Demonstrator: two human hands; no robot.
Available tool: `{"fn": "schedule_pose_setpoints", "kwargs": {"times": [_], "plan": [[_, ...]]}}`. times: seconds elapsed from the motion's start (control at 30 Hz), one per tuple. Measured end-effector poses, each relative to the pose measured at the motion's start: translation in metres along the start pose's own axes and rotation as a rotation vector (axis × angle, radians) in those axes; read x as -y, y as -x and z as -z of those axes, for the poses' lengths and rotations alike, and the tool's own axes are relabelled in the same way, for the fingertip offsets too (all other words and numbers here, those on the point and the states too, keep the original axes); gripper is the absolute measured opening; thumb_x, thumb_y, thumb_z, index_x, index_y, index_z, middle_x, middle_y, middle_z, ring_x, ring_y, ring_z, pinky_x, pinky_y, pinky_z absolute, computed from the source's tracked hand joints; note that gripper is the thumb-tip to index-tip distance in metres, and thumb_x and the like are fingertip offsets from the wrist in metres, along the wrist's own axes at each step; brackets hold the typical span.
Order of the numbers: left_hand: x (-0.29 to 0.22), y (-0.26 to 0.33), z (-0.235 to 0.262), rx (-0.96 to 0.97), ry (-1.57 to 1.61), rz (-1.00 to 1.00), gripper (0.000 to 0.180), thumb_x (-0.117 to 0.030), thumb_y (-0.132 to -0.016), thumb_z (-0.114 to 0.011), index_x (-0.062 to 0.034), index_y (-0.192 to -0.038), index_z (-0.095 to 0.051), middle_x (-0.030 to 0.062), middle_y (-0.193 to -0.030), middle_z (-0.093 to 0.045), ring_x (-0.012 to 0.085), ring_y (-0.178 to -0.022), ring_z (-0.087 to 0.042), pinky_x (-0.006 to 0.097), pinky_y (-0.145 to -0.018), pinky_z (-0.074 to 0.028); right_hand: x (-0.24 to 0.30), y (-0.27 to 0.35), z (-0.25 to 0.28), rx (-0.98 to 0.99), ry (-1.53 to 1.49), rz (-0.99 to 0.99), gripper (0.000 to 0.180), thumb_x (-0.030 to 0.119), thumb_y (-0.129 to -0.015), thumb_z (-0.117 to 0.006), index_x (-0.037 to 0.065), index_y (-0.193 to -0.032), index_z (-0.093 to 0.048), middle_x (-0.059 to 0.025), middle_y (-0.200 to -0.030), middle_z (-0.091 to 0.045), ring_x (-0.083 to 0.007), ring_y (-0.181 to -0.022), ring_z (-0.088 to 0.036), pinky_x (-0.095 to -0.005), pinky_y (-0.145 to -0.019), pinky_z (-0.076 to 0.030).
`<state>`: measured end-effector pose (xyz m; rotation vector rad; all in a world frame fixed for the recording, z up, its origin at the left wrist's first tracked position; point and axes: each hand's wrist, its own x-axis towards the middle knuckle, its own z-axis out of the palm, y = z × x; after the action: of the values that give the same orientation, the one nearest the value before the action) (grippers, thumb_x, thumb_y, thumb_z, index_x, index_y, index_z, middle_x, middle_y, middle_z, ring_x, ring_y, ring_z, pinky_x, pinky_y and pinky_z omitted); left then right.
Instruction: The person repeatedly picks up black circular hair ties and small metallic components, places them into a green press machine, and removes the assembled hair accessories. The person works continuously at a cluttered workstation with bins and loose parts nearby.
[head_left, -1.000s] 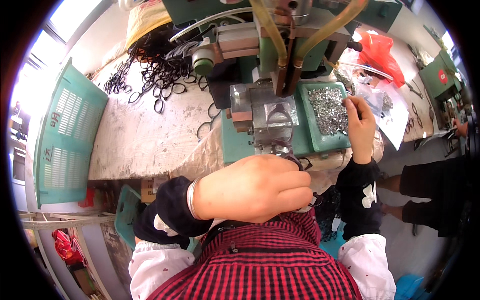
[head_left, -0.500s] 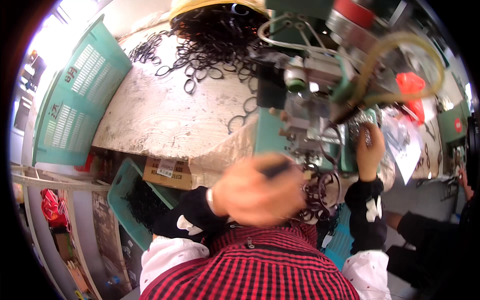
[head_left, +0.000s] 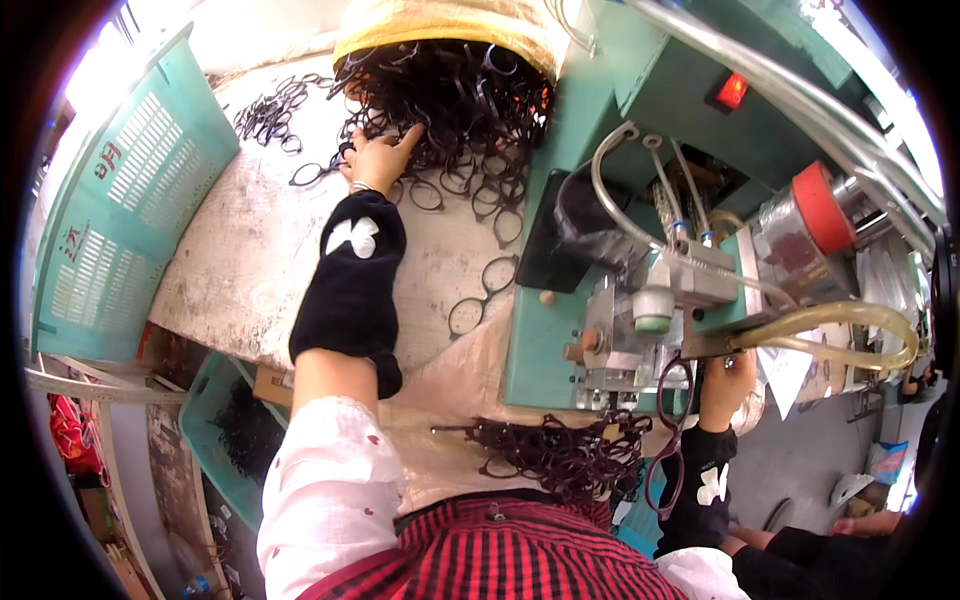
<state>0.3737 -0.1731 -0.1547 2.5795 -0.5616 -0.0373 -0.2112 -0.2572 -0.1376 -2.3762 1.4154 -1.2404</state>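
Observation:
At the near left edge of a heap of dark eyeglass frames (head_left: pixel 440 110), my left hand (head_left: pixel 380 160) reaches in with thumb and fingers spread; it grips nothing that I can see. My right hand (head_left: pixel 730 385) is behind the head of a green bench machine (head_left: pixel 545 355), its fingers hidden by the metal parts and a yellowish hose (head_left: pixel 880 335). Beside that hand a purplish eyeglass frame (head_left: pixel 668 478) hangs upright at the machine's fixture; what supports it I cannot tell. More dark frames (head_left: pixel 560 450) lie piled by my lap, below the machine.
A yellow-rimmed sack (head_left: pixel 440 38) spills frames onto the worn wooden table (head_left: pixel 250 250). On the left stands a green slotted crate (head_left: pixel 120 200); a second green crate (head_left: pixel 215 450) with dark pieces sits lower. Another person's arm (head_left: pixel 865 525) shows at lower right.
My left hand has gone from in front of my body, where it was blurred, up to the heap at the far side. My right hand has sunk lower behind the machine head. The view has shifted.

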Motion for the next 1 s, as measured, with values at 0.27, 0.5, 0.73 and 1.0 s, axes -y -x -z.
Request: {"fn": "schedule_pose_setpoints", "kwargs": {"times": [0.27, 0.5, 0.73, 1.0], "plan": [[0.056, 0.089, -0.006, -0.003, -0.001, -0.242, 0.057, -0.064, -0.092, -0.054, -0.0163, -0.111, -0.079, 0.0148, -0.148, -0.054, 0.0428, -0.133, -0.046, 0.053, -0.114, -0.031, 0.040, 0.004, 0.019, -0.011, -0.558, -0.329, 0.011, 0.001, -0.093, -0.069, -0.001, -0.103, -0.072, -0.0032, -0.099, -0.072, -0.0101, -0.093, -0.062, -0.0249, -0.084, -0.049], [0.017, 0.195, 0.096, -0.601, -0.193, -0.705, 0.019, -0.022, -0.082, -0.079, -0.0098, -0.095, -0.073, 0.0125, -0.103, -0.071, 0.0344, -0.093, -0.063, 0.043, -0.081, -0.049, 0.123, -0.022, 0.033, 0.153, -0.921, -0.114, 0.031, -0.003, -0.083, -0.073, -0.001, -0.113, -0.065, -0.0060, -0.100, -0.070, -0.0143, -0.096, -0.063, -0.0287, -0.091, -0.049], [-0.015, 0.254, 0.010, -0.190, -0.295, -0.688, 0.029, -0.031, -0.075, -0.082, -0.0044, -0.083, -0.075, 0.0155, -0.091, -0.066, 0.0339, -0.089, -0.062, 0.043, -0.083, -0.050, 0.142, -0.014, 0.023, 0.162, -1.151, -0.311, 0.041, -0.005, -0.085, -0.071, -0.002, -0.124, -0.057, -0.0030, -0.091, -0.067, -0.0076, -0.085, -0.061, -0.0220, -0.077, -0.048], [0.008, 0.219, 0.040, 0.076, -0.157, -0.823, 0.018, -0.018, -0.080, -0.069, 0.0004, -0.081, -0.069, 0.0199, -0.081, -0.068, 0.0390, -0.074, -0.067, 0.047, -0.066, -0.054, 0.160, -0.021, 0.029, 0.219, -1.406, -0.362, 0.044, -0.005, -0.086, -0.070, -0.003, -0.127, -0.053, -0.0046, -0.095, -0.070, -0.0090, -0.088, -0.063, -0.0230, -0.078, -0.049]]}}
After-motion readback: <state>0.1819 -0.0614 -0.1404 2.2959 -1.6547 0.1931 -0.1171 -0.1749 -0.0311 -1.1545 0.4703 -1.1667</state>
